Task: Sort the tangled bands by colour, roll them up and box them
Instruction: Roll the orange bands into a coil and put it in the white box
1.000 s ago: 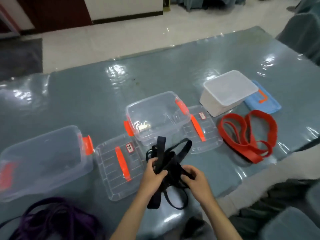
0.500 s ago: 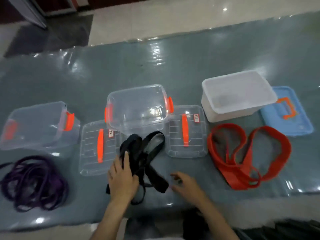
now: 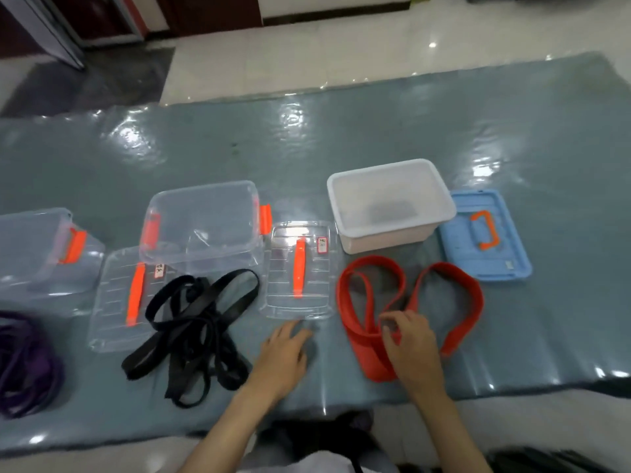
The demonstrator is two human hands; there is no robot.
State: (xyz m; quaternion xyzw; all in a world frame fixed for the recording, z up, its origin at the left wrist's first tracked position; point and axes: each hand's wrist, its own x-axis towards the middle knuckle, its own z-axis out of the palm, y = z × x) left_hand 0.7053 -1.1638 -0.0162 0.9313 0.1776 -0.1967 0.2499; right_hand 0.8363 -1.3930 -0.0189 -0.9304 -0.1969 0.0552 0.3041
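Nearest us, our left hand point(image 3: 285, 358) lies flat and relaxed on the glossy grey-blue plastic-covered table point(image 3: 375, 131), holding nothing. Our right hand point(image 3: 411, 346) pinches the wide orange-red rubber bands point(image 3: 372, 353), which sprawl in flat loops beneath and beyond it. Left of our left hand the black bands point(image 3: 198, 329) lie tangled, partly over a clear lid. Beyond our hands stand clear plastic boxes point(image 3: 205, 216), then pale floor tiles point(image 3: 307, 52).
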